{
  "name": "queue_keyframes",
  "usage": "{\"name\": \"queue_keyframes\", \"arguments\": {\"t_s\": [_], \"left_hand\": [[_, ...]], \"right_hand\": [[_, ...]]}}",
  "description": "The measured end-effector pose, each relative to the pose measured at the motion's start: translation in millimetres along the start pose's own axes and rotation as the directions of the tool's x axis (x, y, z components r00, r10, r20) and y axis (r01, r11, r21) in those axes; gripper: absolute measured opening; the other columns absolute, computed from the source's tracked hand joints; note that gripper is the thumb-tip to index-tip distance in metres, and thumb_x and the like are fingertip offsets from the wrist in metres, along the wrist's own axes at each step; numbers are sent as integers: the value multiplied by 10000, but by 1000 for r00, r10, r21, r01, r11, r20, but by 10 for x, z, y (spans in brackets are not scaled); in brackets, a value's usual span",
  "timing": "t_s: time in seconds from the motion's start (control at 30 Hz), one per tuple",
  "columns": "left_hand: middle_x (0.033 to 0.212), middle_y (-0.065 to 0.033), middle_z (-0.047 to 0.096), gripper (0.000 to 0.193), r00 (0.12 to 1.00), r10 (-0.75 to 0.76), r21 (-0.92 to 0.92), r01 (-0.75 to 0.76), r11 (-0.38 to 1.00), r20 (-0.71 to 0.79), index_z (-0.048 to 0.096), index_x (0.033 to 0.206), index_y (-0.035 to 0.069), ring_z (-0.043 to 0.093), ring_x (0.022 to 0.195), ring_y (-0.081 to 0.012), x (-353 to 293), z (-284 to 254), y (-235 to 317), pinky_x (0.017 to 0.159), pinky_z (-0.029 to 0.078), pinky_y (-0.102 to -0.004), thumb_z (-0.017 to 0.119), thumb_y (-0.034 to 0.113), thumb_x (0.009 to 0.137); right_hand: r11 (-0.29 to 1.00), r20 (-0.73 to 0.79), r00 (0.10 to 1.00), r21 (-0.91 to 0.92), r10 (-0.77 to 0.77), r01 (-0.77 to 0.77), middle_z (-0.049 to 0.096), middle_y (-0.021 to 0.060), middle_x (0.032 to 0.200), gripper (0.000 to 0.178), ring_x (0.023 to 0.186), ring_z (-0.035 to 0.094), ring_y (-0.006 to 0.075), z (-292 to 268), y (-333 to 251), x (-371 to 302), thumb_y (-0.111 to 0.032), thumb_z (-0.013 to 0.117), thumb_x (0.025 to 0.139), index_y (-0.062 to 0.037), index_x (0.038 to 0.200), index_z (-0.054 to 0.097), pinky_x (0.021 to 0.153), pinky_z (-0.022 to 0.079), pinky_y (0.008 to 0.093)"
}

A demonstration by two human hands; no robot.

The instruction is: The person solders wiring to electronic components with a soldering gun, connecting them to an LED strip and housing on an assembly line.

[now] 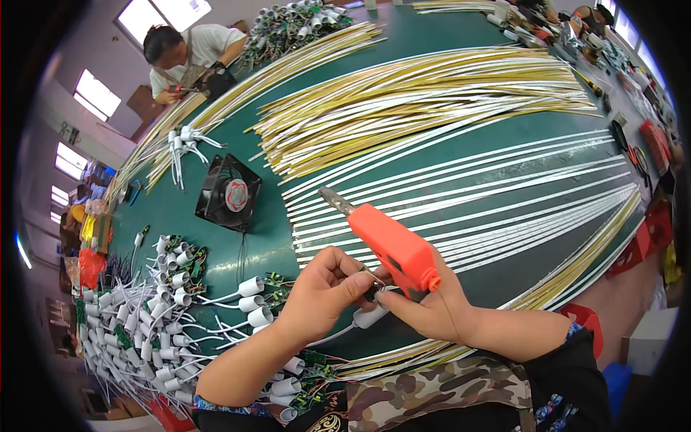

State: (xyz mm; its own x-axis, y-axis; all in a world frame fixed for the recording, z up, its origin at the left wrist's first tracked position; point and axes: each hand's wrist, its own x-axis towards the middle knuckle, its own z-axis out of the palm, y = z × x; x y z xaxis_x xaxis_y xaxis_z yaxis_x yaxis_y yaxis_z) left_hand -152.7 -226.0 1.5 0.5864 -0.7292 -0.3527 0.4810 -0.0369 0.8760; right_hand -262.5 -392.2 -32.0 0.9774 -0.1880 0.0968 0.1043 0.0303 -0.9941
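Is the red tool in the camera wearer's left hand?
No, the right hand holds the red tool, its metal tip pointing away.

Two Bare Hands Meet, Thumbs Toward Each Other

The left forearm (245, 360) slants up from the lower left, the wrist roughly in line with it. At its end the left hand (325, 289) is curled, its knuckles uppermost, its left thumb (353, 287) pressed forward in a pinch with the bent fingers (332, 261).

From the lower right, the right forearm (522, 333) runs inward at a flatter angle. The right hand (432, 306) is closed in a grip, its right thumb (400, 306) pointing left; most of its fingers are hidden. Both forearms are bare, and the two hands nearly meet fingertip to fingertip, in front of the torso.
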Motion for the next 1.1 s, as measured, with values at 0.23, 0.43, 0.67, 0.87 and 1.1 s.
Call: {"name": "queue_keyframes", "arguments": {"t_s": [0.23,0.43,0.67,0.87,1.1], "left_hand": [[873,-58,606,238,961,273,306,-249,919,-38,489,941,13,614,795,-101,3,157,-150,693,519,-252,708,87,889],[848,-89,639,288,889,441,674,-401,620,123,556,940,10,663,826,-192,-26,65,-100,736,528,-323,771,158,820],[842,-115,617,223,941,67,897,-336,288,331,586,950,42,650,771,-285,-123,180,293,683,526,-362,703,174,813],[850,-119,625,188,940,79,908,-342,242,332,612,974,58,625,721,-293,-160,136,314,648,505,-372,662,142,814],[783,-22,616,173,997,-47,502,75,861,-68,572,1068,13,586,648,-80,-288,-211,431,581,473,-218,634,93,928]], "right_hand": [[953,-29,993,-284,-115,102,655,186,1063,629,909,665,374,-69,-152,42,-32,628,794,-91,1381,412,769,537,400],[983,35,998,-177,-51,56,640,164,1079,646,940,664,322,-150,-174,39,-56,633,821,-92,1407,364,814,522,382],[984,175,970,-71,172,-161,623,97,951,670,880,624,224,-255,-249,104,-76,647,817,-97,1416,347,852,491,351],[949,107,943,-62,316,-311,612,55,862,407,813,597,162,-349,-284,133,-101,664,789,-53,1157,499,780,485,317],[970,13,970,15,241,-241,594,33,785,126,751,554,136,-346,-257,123,-99,640,794,-54,877,557,744,464,299]]}}
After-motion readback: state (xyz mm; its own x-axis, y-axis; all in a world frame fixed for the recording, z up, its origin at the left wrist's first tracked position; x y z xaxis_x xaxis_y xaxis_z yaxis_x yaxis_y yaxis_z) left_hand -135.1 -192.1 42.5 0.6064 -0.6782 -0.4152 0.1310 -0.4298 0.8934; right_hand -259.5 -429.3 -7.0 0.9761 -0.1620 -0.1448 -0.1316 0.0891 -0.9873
